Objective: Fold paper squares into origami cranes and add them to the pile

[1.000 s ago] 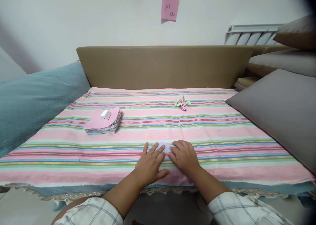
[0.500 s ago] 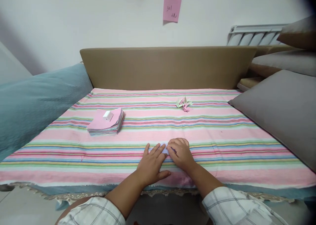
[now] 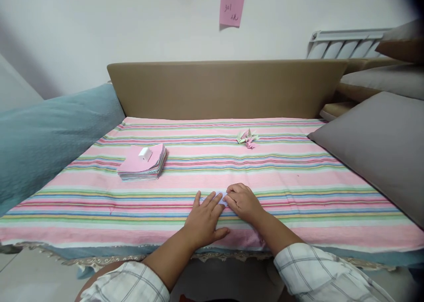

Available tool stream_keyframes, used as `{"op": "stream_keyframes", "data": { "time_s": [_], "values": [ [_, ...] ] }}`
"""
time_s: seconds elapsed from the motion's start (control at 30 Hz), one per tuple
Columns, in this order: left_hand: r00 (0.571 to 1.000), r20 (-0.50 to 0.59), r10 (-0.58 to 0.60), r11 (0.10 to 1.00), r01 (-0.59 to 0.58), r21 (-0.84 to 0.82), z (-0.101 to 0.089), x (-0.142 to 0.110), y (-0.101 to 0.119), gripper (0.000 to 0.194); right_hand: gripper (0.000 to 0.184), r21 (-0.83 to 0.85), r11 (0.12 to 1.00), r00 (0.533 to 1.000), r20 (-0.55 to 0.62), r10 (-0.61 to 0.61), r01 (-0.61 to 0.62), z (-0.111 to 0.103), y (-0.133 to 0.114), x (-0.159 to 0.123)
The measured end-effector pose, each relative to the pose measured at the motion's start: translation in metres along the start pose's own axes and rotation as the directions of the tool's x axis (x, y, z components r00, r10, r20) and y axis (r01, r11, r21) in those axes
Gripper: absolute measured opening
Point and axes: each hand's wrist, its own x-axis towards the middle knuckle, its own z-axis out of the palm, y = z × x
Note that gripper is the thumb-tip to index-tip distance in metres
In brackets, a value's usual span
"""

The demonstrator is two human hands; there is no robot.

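A small piece of pale lilac paper (image 3: 222, 199) lies on the striped cloth (image 3: 185, 178), mostly covered by my hands. My left hand (image 3: 203, 220) is spread flat, palm down, its fingertips pressing the paper's left part. At the paper's right edge, my right hand (image 3: 244, 203) is closed, with curled fingers and thumb gripping that edge. The paper's exact folded shape is hidden under the fingers.
A stack of coloured paper squares (image 3: 141, 163) with a small white block (image 3: 145, 154) on top lies to the left. Several folded paper pieces (image 3: 248, 138) sit farther back. A grey cushion (image 3: 374, 147) stands right, a blue-covered armrest (image 3: 59, 134) left, a brown backrest (image 3: 225, 90) behind.
My right hand has shifted very slightly right, its fingers drawn closer together at the paper's edge. The left hand stays spread on the paper. The view has tilted a little.
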Motion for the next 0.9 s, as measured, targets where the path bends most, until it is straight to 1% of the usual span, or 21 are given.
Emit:
{"op": "stream_keyframes", "data": {
  "time_s": [0.1,0.37,0.47,0.6,0.7,0.73,0.77,0.8,0.9],
  "values": [
    [1.000,-0.004,0.004,1.000,-0.004,0.004,0.000,0.000,0.000,0.059,0.028,0.006,0.999,0.998,-0.024,-0.052,0.052,-0.002,0.005,-0.003],
    [0.999,-0.032,0.013,1.000,-0.013,0.019,0.000,0.000,0.000,0.060,0.029,-0.045,0.998,0.998,-0.056,-0.037,0.035,-0.010,0.014,-0.014],
    [0.999,-0.029,0.014,1.000,-0.013,0.016,-0.001,0.000,0.000,0.060,0.029,-0.050,0.999,0.998,-0.060,-0.017,0.014,-0.014,0.016,-0.017],
    [1.000,-0.011,0.009,1.000,-0.009,-0.001,-0.002,0.001,0.000,0.059,0.030,-0.056,0.998,0.997,-0.070,0.027,-0.031,-0.020,0.026,-0.023],
    [1.000,-0.018,0.009,1.000,-0.009,-0.006,-0.003,0.001,0.000,0.059,0.033,-0.019,0.993,0.981,-0.159,0.109,-0.114,-0.025,0.030,-0.025],
    [1.000,-0.021,0.009,1.000,-0.009,-0.006,-0.003,0.001,0.000,0.059,0.032,0.004,0.993,0.976,-0.184,0.118,-0.119,-0.026,0.028,-0.025],
    [1.000,-0.023,0.009,1.000,-0.009,-0.005,-0.003,0.001,0.000,0.058,0.030,0.028,0.995,0.975,-0.196,0.104,-0.100,-0.027,0.025,-0.024],
    [1.000,-0.023,0.009,1.000,-0.009,-0.004,-0.003,0.001,0.000,0.058,0.027,0.053,0.997,0.982,-0.177,0.062,-0.053,-0.026,0.021,-0.023],
    [1.000,-0.015,0.009,1.000,-0.009,0.002,-0.003,0.001,0.000,0.059,0.021,0.075,0.993,0.993,-0.080,-0.086,0.092,-0.020,0.004,-0.020]
  ]
}}
